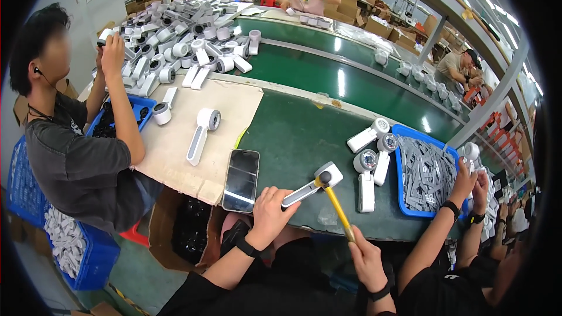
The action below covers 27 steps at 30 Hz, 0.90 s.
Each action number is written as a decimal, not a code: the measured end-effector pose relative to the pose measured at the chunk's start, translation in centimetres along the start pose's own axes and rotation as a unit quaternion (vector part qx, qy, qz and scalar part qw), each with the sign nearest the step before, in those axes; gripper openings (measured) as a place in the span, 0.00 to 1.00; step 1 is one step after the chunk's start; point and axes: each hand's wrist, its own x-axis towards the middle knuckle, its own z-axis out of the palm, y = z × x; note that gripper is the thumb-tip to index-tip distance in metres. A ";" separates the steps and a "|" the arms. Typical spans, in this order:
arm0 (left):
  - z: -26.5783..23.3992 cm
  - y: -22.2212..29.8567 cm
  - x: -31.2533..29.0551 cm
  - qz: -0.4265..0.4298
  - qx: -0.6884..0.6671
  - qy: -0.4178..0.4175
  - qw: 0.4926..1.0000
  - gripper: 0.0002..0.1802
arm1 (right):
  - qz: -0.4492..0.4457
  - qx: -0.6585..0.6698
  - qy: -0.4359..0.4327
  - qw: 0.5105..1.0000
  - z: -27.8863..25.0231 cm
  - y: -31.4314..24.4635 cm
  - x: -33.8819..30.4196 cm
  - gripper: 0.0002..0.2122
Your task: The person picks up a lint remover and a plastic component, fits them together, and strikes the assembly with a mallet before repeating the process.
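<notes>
My left hand (pixel 271 215) is closed on the handle end of a white handheld device (pixel 303 193), which lies on the green table and has a grey strip along its handle. In my right hand (pixel 369 262) is a small hammer (pixel 340 213) with a yellow handle and a black head. The hammer's head is over the device at its round end, and appears to touch it. To the left of my left hand lies a dark-screened phone (pixel 241 180). A few similar devices with round clear-faced ends (pixel 366 182) lie right of the hammer.
A blue tray (pixel 404 208) of grey strips stands at right, beside a co-worker's hands (pixel 465 184). Cardboard (pixel 234 102) covers the table at left, with one device (pixel 199 140) on it. Another person sits there, near a large device pile (pixel 175 41). A green conveyor (pixel 316 73) runs beyond.
</notes>
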 end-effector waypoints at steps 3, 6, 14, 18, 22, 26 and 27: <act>-0.7 0.9 0.8 0.008 0.052 -0.021 0.998 0.13 | 0.050 0.029 -0.015 0.998 0.0 1.0 0.2 0.22; -2.1 1.0 2.1 -0.045 -0.022 -0.058 0.997 0.13 | 0.116 0.100 -0.001 0.988 -0.7 1.0 -0.4 0.22; -11.4 -6.4 3.5 -0.123 0.143 0.131 0.973 0.13 | 0.200 0.106 0.165 0.960 -3.0 5.2 -2.5 0.22; -14.5 -10.9 4.6 -0.102 0.231 0.159 0.954 0.14 | 0.242 0.090 0.169 0.951 -3.2 6.4 -3.7 0.22; -14.6 -14.4 5.9 -0.094 0.264 0.177 0.944 0.16 | 0.232 0.107 0.144 0.956 -2.3 7.8 -3.5 0.22; -14.2 -12.9 7.6 -0.168 0.321 0.168 0.917 0.20 | 0.246 0.163 0.134 0.946 -1.8 8.1 -3.1 0.22; -13.8 -11.3 7.6 -0.148 0.382 0.180 0.894 0.21 | 0.241 0.161 0.129 0.948 -1.6 8.3 -3.0 0.22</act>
